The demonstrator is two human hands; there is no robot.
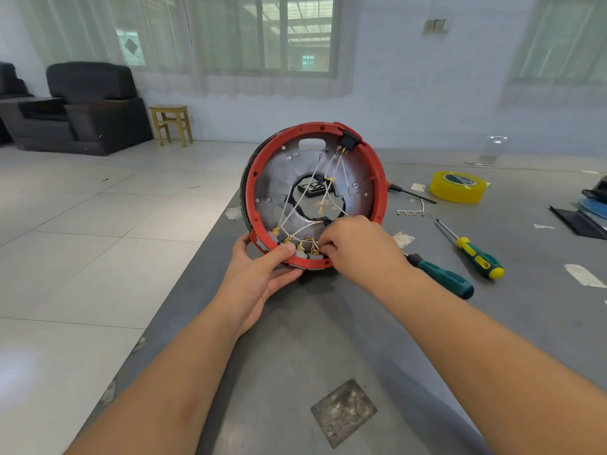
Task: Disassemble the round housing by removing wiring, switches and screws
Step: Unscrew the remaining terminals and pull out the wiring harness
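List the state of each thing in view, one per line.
round housing: tilted up on the table edge, inside facing the camera
left hand: grips the lower rim
right hand: pinches a connector at the lower rim
white wires: still attached, crossing the plate
black switch: still mounted at the top
two screwdrivers: lying untouched
yellow tape roll: lying flat

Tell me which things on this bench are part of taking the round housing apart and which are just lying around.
In the job:
round housing, held by left hand
white wiring, right hand pinching a connector
black switch
two screwdrivers

Lying about:
yellow tape roll
loose wire piece
wooden stool
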